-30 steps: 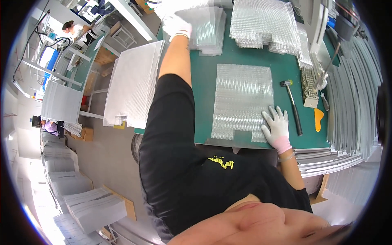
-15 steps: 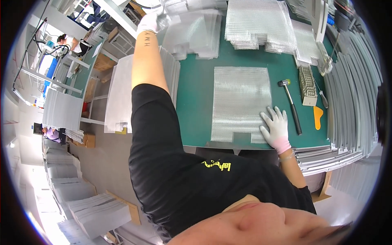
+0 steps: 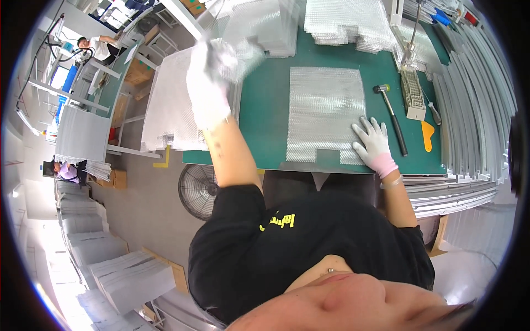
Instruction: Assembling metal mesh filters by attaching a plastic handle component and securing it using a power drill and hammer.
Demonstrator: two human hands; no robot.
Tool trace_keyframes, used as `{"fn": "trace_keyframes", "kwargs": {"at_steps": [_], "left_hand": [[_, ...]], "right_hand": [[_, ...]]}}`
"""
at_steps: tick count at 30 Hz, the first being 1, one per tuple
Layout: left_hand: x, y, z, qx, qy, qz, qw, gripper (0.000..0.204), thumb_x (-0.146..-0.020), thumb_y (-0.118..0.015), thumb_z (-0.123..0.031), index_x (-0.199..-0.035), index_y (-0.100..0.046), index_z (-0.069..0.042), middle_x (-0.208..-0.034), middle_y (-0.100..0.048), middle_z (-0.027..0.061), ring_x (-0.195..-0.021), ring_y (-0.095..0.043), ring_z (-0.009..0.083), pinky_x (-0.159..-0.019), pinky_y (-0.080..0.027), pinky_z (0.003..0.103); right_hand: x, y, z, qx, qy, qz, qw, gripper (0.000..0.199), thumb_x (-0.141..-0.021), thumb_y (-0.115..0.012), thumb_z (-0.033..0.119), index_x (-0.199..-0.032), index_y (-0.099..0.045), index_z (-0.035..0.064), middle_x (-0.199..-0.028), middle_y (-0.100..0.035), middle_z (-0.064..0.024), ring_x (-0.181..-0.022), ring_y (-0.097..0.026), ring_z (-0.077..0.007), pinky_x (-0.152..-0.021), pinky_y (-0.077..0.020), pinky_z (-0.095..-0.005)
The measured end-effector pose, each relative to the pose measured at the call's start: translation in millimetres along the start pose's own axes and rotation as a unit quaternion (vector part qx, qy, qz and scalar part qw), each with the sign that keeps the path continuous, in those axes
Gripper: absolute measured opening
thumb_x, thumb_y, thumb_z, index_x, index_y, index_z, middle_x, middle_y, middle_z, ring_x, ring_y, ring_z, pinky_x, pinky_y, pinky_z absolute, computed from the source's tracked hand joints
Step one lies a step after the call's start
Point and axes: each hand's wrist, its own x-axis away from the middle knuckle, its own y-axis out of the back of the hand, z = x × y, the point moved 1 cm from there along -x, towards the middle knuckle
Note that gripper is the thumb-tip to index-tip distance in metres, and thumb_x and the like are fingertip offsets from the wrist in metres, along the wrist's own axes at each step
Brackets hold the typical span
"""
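A silvery, translucent ribbed sheet (image 3: 326, 113) with a notch in its near edge lies flat on the green-topped table (image 3: 265, 99). My right hand (image 3: 374, 142), in a white glove with a pink cuff, rests open on the sheet's near right corner, fingers spread. My left hand (image 3: 208, 83), also gloved, is raised at the left over a stack of similar pale sheets (image 3: 174, 105). Motion smears its fingers, and a shiny grey blur beside them is too unclear to name. To the right of the sheet lies a hammer (image 3: 393, 118) with a black handle.
Further stacks of ribbed sheets (image 3: 345, 22) stand at the table's far side. A slotted block (image 3: 412, 96), a screwdriver (image 3: 434, 112) and an orange scraper (image 3: 427, 135) lie right of the hammer. Long pale strips (image 3: 475, 110) line the right side. A floor fan (image 3: 197, 190) stands below left.
My left hand has come back from the far left, nearer to me, its arm now bent. My right hand stays on the sheet's corner. The whole view has shifted, bringing the fan into sight.
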Motion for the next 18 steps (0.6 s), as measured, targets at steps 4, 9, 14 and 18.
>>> {"fn": "trace_keyframes", "kwargs": {"at_steps": [4,9,14,18], "left_hand": [[79.3,66.9,39.6,-0.317,-0.229,0.181,0.902,0.033,-0.106,-0.052,-0.019,-0.123,-0.060,0.008,-0.118,-0.064,0.0139,-0.102,-0.063,0.0197,-0.090,-0.053,0.030],[147.1,73.3,79.5,-0.105,0.194,0.126,0.967,0.043,-0.098,-0.065,-0.013,-0.135,-0.050,0.003,-0.118,-0.063,0.0100,-0.100,-0.063,0.0166,-0.090,-0.055,0.032],[159.0,63.1,114.3,-0.227,0.131,0.148,0.954,0.051,-0.097,-0.061,-0.009,-0.144,-0.042,0.002,-0.105,-0.067,0.0097,-0.084,-0.063,0.0109,-0.080,-0.055,0.027],[142.8,62.9,130.2,-0.571,0.072,0.234,0.784,0.085,-0.086,-0.075,-0.028,-0.151,-0.031,0.004,-0.109,-0.067,0.0228,-0.091,-0.069,0.0288,-0.083,-0.056,0.036]], "right_hand": [[1.3,13.7,-16.6,-0.142,0.025,-0.022,0.989,0.068,-0.099,-0.045,0.057,-0.154,-0.044,0.0165,-0.162,-0.033,-0.0170,-0.149,-0.026,-0.0442,-0.123,-0.0132,-0.0566],[27.3,68.4,20.4,-0.778,0.002,-0.034,0.627,0.104,-0.094,-0.053,0.069,-0.162,-0.009,0.0037,-0.154,-0.041,-0.0268,-0.133,-0.052,-0.0315,-0.117,-0.0357,-0.0402],[20.9,77.2,45.3,-0.387,-0.172,-0.106,0.900,0.104,-0.081,-0.076,0.013,-0.162,-0.012,0.0062,-0.117,-0.063,-0.0273,-0.078,-0.064,-0.0240,-0.076,-0.0538,-0.0325],[2.7,52.2,31.1,-0.304,-0.197,-0.125,0.924,0.103,-0.081,-0.076,0.014,-0.162,-0.013,0.0071,-0.115,-0.064,-0.0304,-0.091,-0.068,-0.0379,-0.084,-0.0545,-0.0393]]}}
